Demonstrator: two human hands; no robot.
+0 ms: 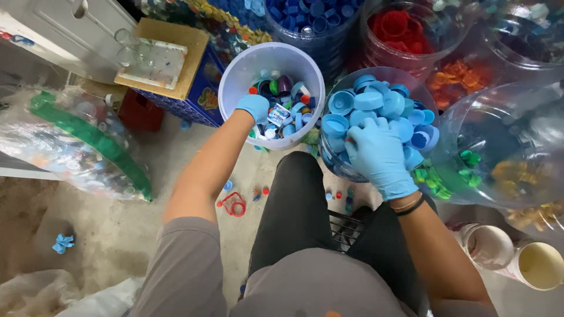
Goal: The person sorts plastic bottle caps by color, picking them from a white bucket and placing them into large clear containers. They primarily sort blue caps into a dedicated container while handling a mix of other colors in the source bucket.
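Observation:
My left hand [255, 107], in a light blue glove, reaches into a white bucket [241, 70] of mixed bottle caps [288, 111] in blue, red, green and purple; its fingers are buried among them. My right hand [379, 154], also gloved, rests on a heap of light blue caps [376, 105] in a clear container [335, 164] just right of the bucket. Its fingers curl down onto the caps; whether it grips one is hidden.
Clear tubs of dark blue caps [311, 14], red caps [399, 29], orange caps [461, 76] and green and yellow caps [499, 170] ring the far and right side. A plastic bag [76, 141] lies left. Loose caps and a red ring [233, 204] litter the floor. Two cups [517, 255] stand at right.

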